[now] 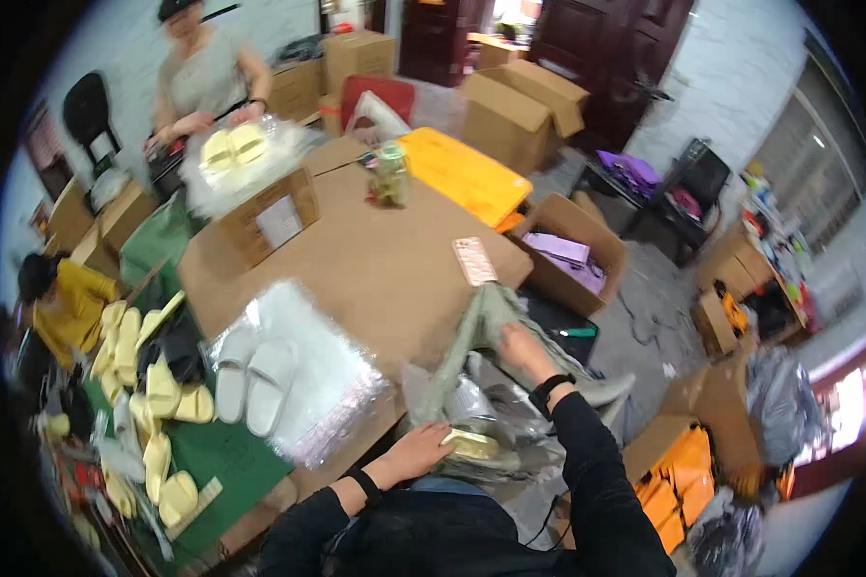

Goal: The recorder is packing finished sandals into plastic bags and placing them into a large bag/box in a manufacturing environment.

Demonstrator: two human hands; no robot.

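Note:
Low at the table's near edge, my left hand (416,454) has its fingertips closed on the end of a pale yellow, slipper-like thing (473,443). Crumpled clear plastic (520,457) lies around that thing and hides part of it. Farther right, my right hand (523,350) grips a grey-green cloth (486,313) that drapes over the table edge. A phone in a pink case (472,261) lies just beyond the cloth. To the left, a pair of light grey slippers (267,389) rests on a stack of clear plastic bags (332,394).
Pale yellow slippers (164,389) crowd a green surface (226,457) at left. On the brown table (375,260) stand a jar (389,178) and a carton (269,219). Across it, a person (207,82) handles bagged yellow slippers (234,146). An open box (558,293) holds purple items.

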